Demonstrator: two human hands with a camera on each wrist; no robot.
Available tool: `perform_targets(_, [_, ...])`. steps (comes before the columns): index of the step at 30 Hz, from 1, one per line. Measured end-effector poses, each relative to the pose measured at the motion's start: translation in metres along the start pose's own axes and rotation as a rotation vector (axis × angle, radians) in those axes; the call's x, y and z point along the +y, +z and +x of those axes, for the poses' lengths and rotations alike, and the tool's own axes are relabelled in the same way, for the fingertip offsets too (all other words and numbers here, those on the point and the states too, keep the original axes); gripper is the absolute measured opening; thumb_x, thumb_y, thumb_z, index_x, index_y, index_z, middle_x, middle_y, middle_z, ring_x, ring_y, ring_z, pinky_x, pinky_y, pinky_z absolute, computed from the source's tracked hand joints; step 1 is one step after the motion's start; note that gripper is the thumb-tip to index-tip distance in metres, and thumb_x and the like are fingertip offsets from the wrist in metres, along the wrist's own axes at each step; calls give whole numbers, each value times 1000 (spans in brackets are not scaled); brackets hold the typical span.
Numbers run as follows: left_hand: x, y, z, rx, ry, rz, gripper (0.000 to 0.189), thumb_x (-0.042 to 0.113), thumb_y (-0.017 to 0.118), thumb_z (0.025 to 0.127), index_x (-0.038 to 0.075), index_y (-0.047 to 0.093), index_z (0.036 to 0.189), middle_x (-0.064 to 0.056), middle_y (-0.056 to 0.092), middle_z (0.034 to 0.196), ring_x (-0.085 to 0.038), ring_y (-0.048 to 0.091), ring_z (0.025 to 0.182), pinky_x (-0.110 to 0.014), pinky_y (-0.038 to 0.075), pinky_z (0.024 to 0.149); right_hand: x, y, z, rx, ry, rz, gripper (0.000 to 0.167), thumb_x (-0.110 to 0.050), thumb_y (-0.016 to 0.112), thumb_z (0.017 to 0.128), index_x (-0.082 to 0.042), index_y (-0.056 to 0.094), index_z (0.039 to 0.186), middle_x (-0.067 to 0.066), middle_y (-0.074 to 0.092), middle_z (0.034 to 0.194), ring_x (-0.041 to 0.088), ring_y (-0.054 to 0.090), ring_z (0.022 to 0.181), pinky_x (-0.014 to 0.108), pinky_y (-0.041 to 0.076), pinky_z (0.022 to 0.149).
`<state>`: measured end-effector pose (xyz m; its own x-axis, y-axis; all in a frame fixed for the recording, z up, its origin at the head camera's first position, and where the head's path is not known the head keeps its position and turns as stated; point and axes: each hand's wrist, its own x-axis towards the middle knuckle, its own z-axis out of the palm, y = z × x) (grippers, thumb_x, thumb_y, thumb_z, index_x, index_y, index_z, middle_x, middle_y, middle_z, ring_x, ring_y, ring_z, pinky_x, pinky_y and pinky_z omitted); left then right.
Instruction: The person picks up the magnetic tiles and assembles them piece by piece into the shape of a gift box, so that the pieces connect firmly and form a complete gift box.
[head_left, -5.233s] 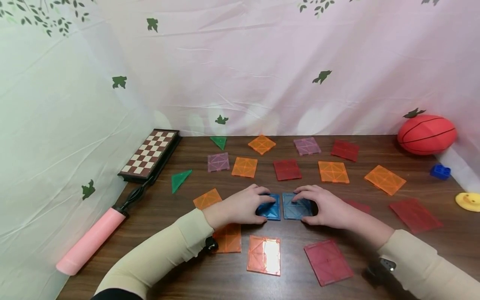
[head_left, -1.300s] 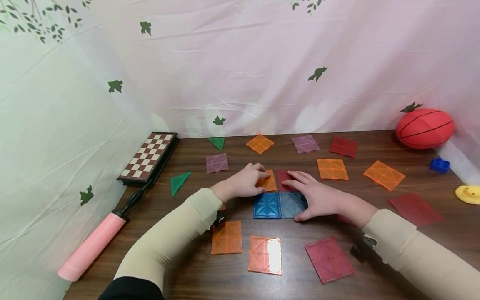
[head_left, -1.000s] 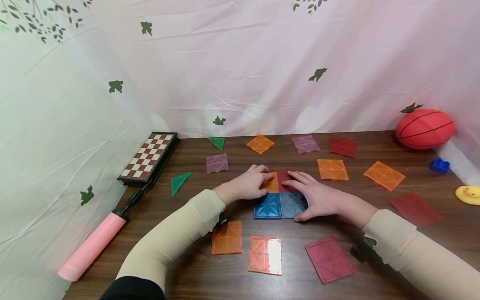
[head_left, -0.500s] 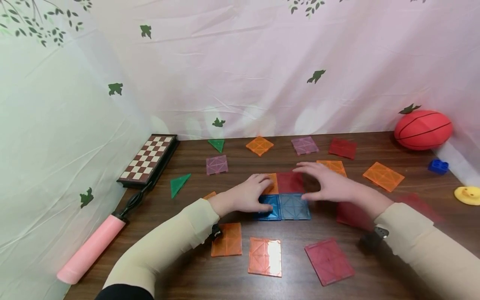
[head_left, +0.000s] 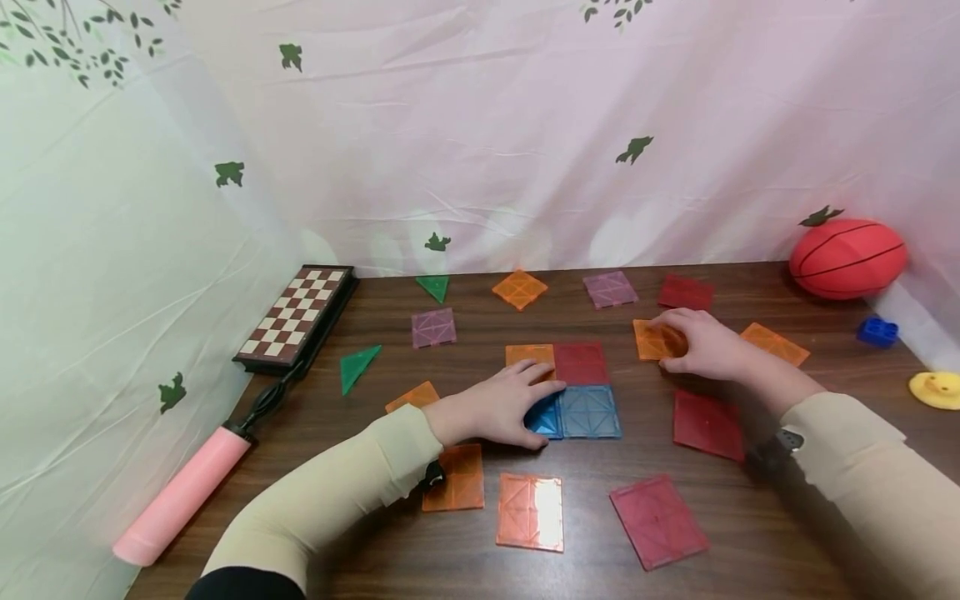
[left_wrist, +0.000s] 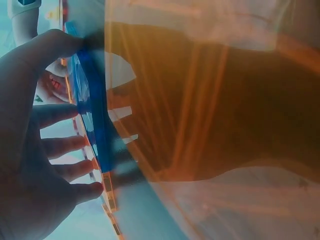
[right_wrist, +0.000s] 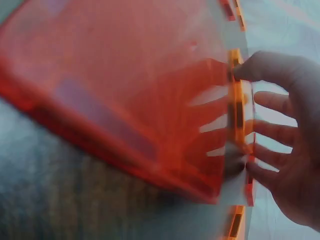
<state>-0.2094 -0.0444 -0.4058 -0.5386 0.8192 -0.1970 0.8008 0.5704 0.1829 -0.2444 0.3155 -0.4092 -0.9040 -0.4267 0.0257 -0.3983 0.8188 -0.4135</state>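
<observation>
Worktop (head_left: 585, 575): dark wood grain; all places below taken from the tile block (head_left: 579, 385) near its middle. Chessboard (head_left: 296, 317): well left of the block, reaching beyond it. Left hand (head_left: 498, 404): fingers spread wide over the block's left side, thumb at the near edge of the dark blue tile (head_left: 550, 422); probably there to steady the block. Right hand (head_left: 705, 346): off the block's far right, curved round a loose orange tile (head_left: 651, 342), thumb at the near edge, fingers at the far; an edge hold likely suits so flat a piece. Firmness: cannot tell. Block: corner orange tile (head_left: 528, 353) and red tile (head_left: 579, 363) beyond, dark blue tile and clear blue tile (head_left: 591, 412) nearer. Blue brick (head_left: 877, 332): well right of the block.

Change: half a second ago, right hand at the block's red tile. Five seconds ago, block unmade, orange and red apart beyond the blues.
</observation>
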Motion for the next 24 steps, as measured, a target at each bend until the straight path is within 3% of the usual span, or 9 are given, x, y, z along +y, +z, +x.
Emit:
perform_targets(8, [2,-3,1,12,12,40,83,50,70,89,17,39,158,-14,29,164,-33,27,148,-40,26,119,-16,5,-2,-20,-42,13,55,-20,86,81,-4,66,129,23,57,134,43,50,119,63,42,101])
perform_targets(16, [3,-1,1,12,20,61,84,52,70,89,16,39,158,-14,30,163,-33,29,147,-39,27,119,-30,17,-4,-31,-109,22,53,-22,86,81,-8,68,129,18,59,133,41,50,121,62,43,100])
perform_targets(24, [2,-1,1,15,20,60,84,52,70,89,16,39,158,-14,30,163,-33,29,147,-39,26,119,-33,19,-4,-34,-112,32,54,-24,86,82,-9,67,131,18,57,135,42,48,124,63,41,101])
